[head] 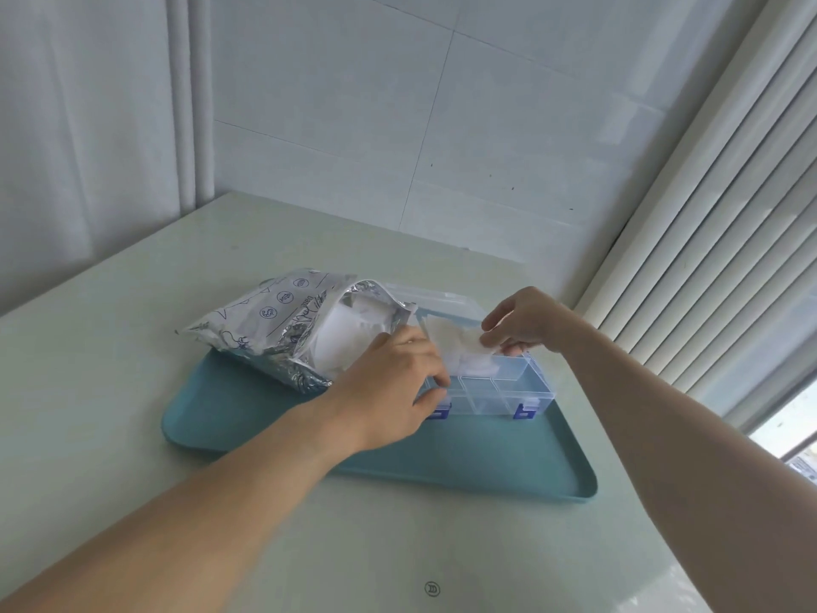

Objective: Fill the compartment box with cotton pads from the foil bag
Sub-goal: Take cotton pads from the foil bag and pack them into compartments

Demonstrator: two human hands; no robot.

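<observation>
One teal tray (464, 462) sits on the pale table (132, 391), reaching toward the far right corner by the wall, with plenty of bare table along the near edge and to the left. On it: one crinkled silver foil bag (269, 329), its mouth gaping toward the box, and one clear plastic compartment box (499, 393) with two blue latches on its near side and its lid swung back. The bag overhangs the tray's far left corner; the box stands just beside it, close to the tray's far right rim.

Two bare hands are at work. The left hand (393, 387) has its fingers curled on the box's near left corner, its grip pinching the rim. The right hand (521, 323) hovers over the far side of the box, thumb and fingertips pinching a soft white cotton pad (455, 336). More pads lie heaped in a far compartment beneath it; the near compartments look bare. A fat white stack shows inside the bag; I can't count them.
</observation>
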